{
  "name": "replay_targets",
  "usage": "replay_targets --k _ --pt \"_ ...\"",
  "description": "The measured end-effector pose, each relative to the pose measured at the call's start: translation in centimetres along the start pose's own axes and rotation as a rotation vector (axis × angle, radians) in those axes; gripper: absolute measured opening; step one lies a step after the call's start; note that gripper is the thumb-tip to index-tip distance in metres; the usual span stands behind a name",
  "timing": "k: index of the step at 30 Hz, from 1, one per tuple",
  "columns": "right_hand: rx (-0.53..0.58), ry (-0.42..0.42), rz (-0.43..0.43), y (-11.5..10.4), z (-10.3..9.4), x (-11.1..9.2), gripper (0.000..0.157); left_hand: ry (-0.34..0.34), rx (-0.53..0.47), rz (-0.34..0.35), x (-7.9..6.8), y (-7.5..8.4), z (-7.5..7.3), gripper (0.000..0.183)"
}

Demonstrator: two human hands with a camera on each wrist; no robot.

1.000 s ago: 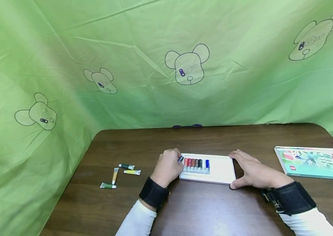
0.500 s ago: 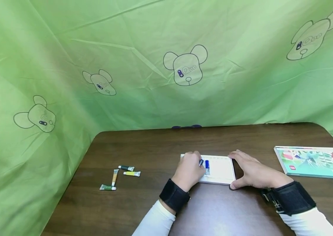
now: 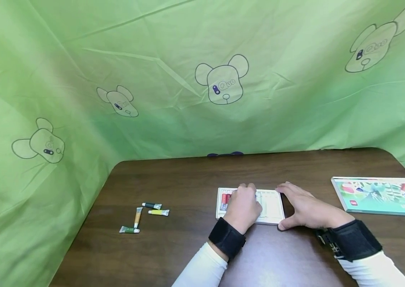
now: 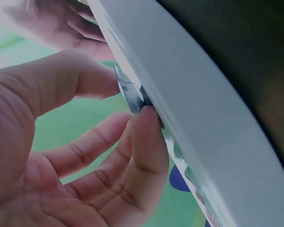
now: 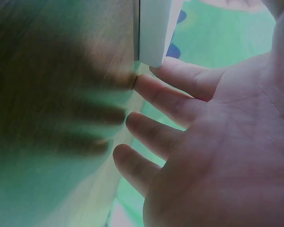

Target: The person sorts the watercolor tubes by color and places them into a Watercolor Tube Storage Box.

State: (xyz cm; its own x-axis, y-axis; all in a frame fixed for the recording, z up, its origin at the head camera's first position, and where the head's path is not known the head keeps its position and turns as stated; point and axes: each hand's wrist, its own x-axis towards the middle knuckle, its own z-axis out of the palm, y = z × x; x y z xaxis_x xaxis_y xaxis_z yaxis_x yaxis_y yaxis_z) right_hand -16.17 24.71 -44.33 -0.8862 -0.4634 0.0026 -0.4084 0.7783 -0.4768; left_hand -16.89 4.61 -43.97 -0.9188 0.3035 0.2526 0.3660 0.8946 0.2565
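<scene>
In the head view, a white tray (image 3: 273,204) of small paint tubes lies on the table, with red tubes (image 3: 225,199) at its left end. My left hand (image 3: 241,208) is over the tray's middle and covers the other tubes. Thumb and fingertip pinch a dark-labelled paint tube (image 4: 129,96) at the tray's upper side in the left wrist view. At the tray's right end, my right hand (image 3: 304,207) is spread, thumb near the front corner and fingers by the back corner. The right wrist view shows the index finger (image 5: 187,78) touching the tray's end, the other fingers nearly straight.
Left of the tray lie loose tubes: dark green (image 3: 151,205), yellow (image 3: 158,212), ochre (image 3: 137,217) and green (image 3: 129,229). A flat turquoise printed box (image 3: 381,195) lies at the right of the brown table (image 3: 188,175). Green cloth (image 3: 152,131) hangs behind.
My left hand has moved right with the paint tube, from the tray's left edge to its middle, and now hides the blue tube. My right hand has stayed at the tray's right end.
</scene>
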Motion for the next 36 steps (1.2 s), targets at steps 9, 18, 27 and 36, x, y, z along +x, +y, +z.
replay_targets --k 9,18,27,36 --pt "-0.008 0.027 -0.021 0.2 0.1 0.0 0.104 -0.015 0.141 0.022 0.1 0.6 0.0 0.012" --pt "-0.004 0.014 -0.025 0.1 0.3 -0.1 0.103 -0.228 0.126 0.06 -0.4 -0.4 -0.9 0.028" --pt "0.007 0.004 0.003 -0.1 0.4 -0.2 0.103 -0.264 0.129 0.07 -0.4 -1.1 -1.0 0.042" --pt "0.004 0.005 0.008 0.0 0.1 -0.2 0.104 -0.272 0.206 0.085 0.0 -0.9 -1.1 0.04"
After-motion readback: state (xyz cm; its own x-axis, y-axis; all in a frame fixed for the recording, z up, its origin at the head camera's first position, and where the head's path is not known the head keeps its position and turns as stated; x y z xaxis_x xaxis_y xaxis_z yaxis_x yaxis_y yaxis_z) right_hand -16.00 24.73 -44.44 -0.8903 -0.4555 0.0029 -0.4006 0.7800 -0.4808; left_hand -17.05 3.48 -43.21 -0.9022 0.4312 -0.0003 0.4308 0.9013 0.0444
